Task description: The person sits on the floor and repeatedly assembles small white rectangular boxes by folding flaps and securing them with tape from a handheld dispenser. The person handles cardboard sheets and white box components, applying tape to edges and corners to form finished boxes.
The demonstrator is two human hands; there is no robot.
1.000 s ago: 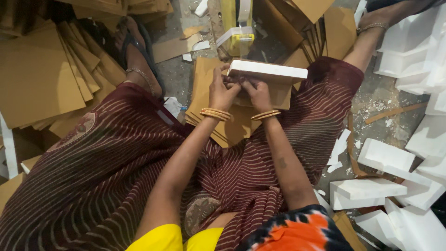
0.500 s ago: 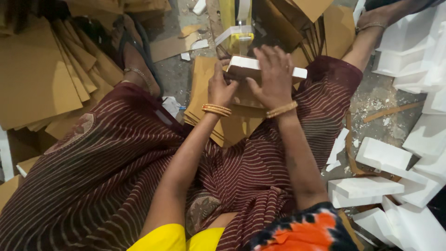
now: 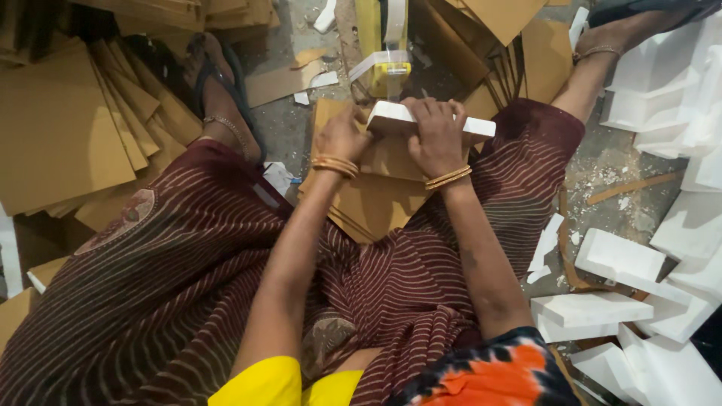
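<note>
A white foam block (image 3: 391,114) rests on top of a brown cardboard piece (image 3: 380,162) between my knees. My right hand (image 3: 436,135) lies over the block and presses it down, fingers curled over its far edge. My left hand (image 3: 342,135) grips the left side of the cardboard just under the block. Gold bangles sit on both wrists. More flat cardboard sheets (image 3: 368,207) lie stacked on the floor under the piece.
A pile of brown cardboard sheets (image 3: 68,128) lies at the left. White foam blocks (image 3: 617,259) are heaped at the right. A yellow tape dispenser (image 3: 387,71) sits just beyond the block. My sandalled feet (image 3: 214,79) rest on the dusty floor.
My right hand moved from the near edge of the block to on top of it and now presses down. The block has shifted slightly.
</note>
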